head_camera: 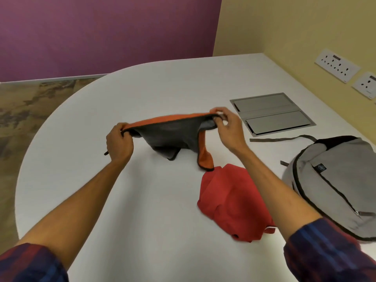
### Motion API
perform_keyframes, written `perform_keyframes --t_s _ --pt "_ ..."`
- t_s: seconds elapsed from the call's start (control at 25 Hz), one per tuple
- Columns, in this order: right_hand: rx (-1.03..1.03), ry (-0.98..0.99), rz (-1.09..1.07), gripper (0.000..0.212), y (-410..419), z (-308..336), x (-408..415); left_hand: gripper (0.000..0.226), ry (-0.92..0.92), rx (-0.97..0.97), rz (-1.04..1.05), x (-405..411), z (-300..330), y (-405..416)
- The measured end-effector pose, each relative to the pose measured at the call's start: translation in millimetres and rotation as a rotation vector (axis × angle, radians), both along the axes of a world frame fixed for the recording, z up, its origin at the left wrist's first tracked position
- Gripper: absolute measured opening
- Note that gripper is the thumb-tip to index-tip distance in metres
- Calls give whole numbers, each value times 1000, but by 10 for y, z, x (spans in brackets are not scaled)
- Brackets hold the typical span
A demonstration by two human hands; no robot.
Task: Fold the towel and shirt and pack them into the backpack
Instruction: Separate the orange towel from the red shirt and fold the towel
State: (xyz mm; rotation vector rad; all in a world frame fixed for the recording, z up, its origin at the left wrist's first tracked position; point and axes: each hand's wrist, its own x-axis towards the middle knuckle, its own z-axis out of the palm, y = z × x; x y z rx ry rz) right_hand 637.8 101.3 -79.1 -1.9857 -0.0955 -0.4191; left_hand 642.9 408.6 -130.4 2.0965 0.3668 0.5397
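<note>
Two hands, left hand (pixel 119 142) and right hand (pixel 228 129), pinch a limp grey-and-orange towel (pixel 173 135) stretched between their fingers; below them lie a crumpled red shirt (pixel 230 200) and a grey backpack (pixel 333 184), partly cut off.

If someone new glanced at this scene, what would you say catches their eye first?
First, the grey and orange towel, stretched in the air between the left hand and the right hand above the middle of the white table. Next, the crumpled red shirt lying nearer the person, with the grey backpack at its right.
</note>
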Motion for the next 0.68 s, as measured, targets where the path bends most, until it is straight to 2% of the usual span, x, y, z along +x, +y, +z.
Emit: perform_keyframes --t_s 0.12,0.24,0.32,0.44,0.52,0.6,0.68 --pt "-295 206 132 34 16 -461 -331 28 136 120 27 -358 -392 175" --pt "-567 260 279 29 63 -797 -713 26 305 323 -88 -694 -767 340" --pt "-666 293 384 30 121 -1020 -956 26 433 442 -155 -884 -968 408" --pt "-705 435 483 18 167 -1210 -1188 23 573 527 -233 -1099 -1162 411" --pt "-775 453 440 41 100 -1308 -1248 18 631 597 -280 -1178 -1235 366" --pt "-947 498 378 83 -26 -1436 -1284 16 637 647 -314 -1231 -1293 316" --pt "-1083 536 354 93 -141 -1582 -1330 19 594 683 -367 -1295 -1347 249"
